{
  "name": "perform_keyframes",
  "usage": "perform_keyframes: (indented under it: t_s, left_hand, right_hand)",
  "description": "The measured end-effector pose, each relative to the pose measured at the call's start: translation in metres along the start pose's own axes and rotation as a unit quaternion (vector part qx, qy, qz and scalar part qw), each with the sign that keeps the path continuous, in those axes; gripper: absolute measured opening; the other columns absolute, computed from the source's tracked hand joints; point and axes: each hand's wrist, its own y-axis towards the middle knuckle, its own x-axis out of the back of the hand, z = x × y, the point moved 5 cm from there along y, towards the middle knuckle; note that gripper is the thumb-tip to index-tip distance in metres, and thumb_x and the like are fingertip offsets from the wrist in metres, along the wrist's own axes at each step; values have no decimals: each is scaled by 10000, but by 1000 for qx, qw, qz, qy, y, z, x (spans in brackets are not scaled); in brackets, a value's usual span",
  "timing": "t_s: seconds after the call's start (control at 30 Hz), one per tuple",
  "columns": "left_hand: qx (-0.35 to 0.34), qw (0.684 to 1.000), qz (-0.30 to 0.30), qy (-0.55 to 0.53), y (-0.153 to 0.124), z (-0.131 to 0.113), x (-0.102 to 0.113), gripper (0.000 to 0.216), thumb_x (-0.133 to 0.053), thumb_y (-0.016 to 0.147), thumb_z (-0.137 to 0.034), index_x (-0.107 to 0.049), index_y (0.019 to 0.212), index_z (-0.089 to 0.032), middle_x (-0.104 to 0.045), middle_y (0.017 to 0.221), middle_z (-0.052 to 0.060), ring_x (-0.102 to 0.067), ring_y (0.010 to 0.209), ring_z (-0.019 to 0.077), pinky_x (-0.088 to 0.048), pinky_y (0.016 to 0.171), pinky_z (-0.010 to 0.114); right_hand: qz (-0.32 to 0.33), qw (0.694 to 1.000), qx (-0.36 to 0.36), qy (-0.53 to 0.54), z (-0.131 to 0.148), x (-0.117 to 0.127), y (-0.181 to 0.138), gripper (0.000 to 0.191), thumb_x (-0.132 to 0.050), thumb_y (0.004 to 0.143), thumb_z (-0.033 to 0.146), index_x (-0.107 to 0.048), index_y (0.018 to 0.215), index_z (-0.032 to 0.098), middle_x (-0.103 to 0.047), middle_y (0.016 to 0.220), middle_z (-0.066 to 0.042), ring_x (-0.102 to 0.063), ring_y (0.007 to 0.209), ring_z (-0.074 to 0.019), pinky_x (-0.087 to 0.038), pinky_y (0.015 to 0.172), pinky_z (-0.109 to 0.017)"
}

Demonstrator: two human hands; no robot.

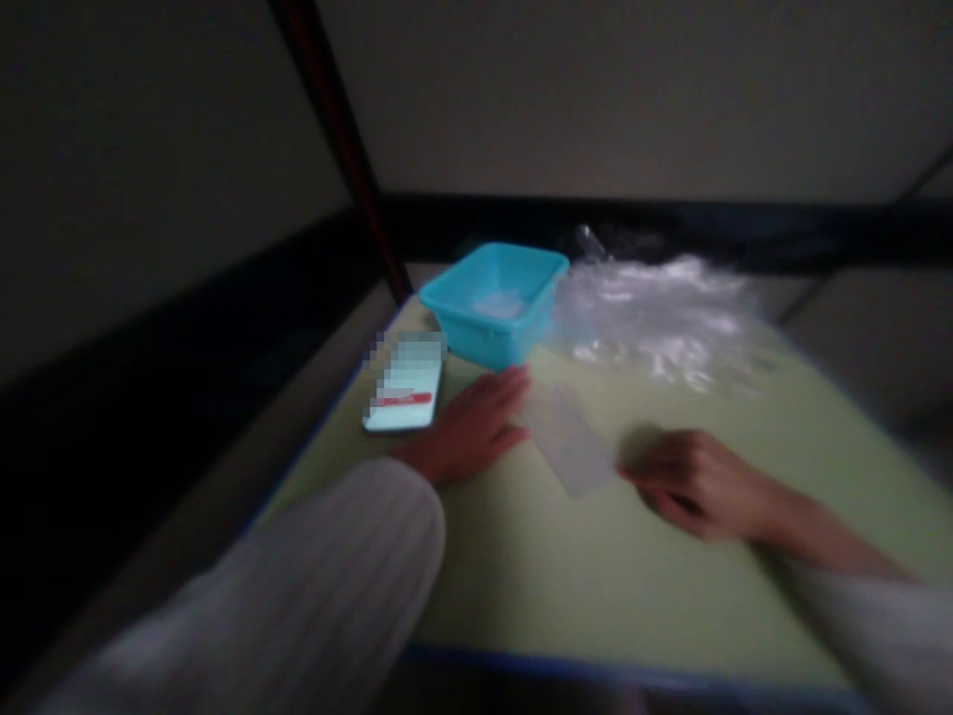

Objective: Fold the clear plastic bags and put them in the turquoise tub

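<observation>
A thin, greyish, partly see-through sheet [577, 452] lies flat on the table between my hands. My left hand [480, 422] is open, fingers stretched out and laid at the far left edge of the sheet, just in front of the turquoise plastic basket [487, 343]. To the right, my right hand [700, 487] is closed, its fingers curled and their tips at the sheet's near right corner. Blur hides exactly how the fingertips grip it. Inside the basket sits something pale and flat [498, 304].
A lit smartphone [409, 382] lies left of my left hand, near the table's left edge. A heap of crumpled clear plastic [662, 308] covers the back right. The yellow-green table [566, 586] has a blue edge; walls stand behind it.
</observation>
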Motion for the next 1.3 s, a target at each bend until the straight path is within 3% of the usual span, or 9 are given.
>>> perform_keyframes:
  t_s: [0.1,0.27,0.47,0.67,0.87,1.0,1.1,1.3]
  left_hand:
    - [-16,997,-72,8,-6,-13,8,503,-411,933,-322,-359,1379,-95,-371,1462,147,-299,1379,222,-285,1128,401]
    - [-50,991,-128,0,-15,-48,16,353,-435,919,-235,-513,1240,-113,-537,1324,125,-475,1250,203,-415,1045,370]
    - [-125,984,-129,14,-23,-78,18,216,-425,914,-187,-607,1013,-126,-651,1098,106,-593,1056,185,-485,938,339]
    - [-134,989,-59,17,-20,-80,9,156,-454,898,-186,-600,925,-137,-652,983,99,-605,952,185,-500,858,340]
    - [-127,990,-57,1,-20,-79,9,158,-455,895,-212,-599,913,-149,-649,955,91,-599,940,191,-485,851,345]
    - [-126,990,-59,-24,-21,-78,11,264,-530,853,-382,-598,943,-144,-643,988,110,-595,952,222,-481,848,364]
    - [-130,989,-62,-31,-22,-78,10,355,-556,821,-465,-598,960,-141,-643,998,118,-596,945,233,-478,848,371]
    - [-130,988,-79,-15,-19,-74,5,185,-443,908,-203,-618,935,-152,-667,921,83,-617,862,172,-483,819,320]
  right_hand:
    - [7,998,22,-66,13,-7,1,270,-415,863,148,-666,952,107,-658,681,-65,-554,612,-173,-331,588,-333]
    - [-37,989,41,-134,28,-3,4,267,-393,909,149,-645,821,142,-595,576,-21,-478,526,-158,-279,550,-347]
    - [-54,987,60,-142,25,7,8,301,-383,954,126,-609,756,144,-586,655,-33,-493,620,-164,-334,550,-320]
    - [-30,989,51,-137,23,3,6,290,-371,959,135,-612,801,165,-601,698,-36,-498,620,-166,-370,568,-322]
    - [-33,985,60,-156,27,4,8,297,-392,942,118,-606,745,175,-617,696,-40,-531,626,-166,-405,562,-322]
    - [-40,983,89,-154,32,2,10,245,-404,931,109,-612,807,149,-683,909,-100,-619,847,-195,-508,747,-355]
    - [-52,989,65,-121,30,0,13,228,-383,913,95,-595,840,133,-682,1031,-145,-628,971,-221,-530,832,-376]
    - [-56,998,7,3,14,-1,12,174,-397,928,161,-543,1020,140,-699,929,-124,-666,856,-195,-565,721,-363]
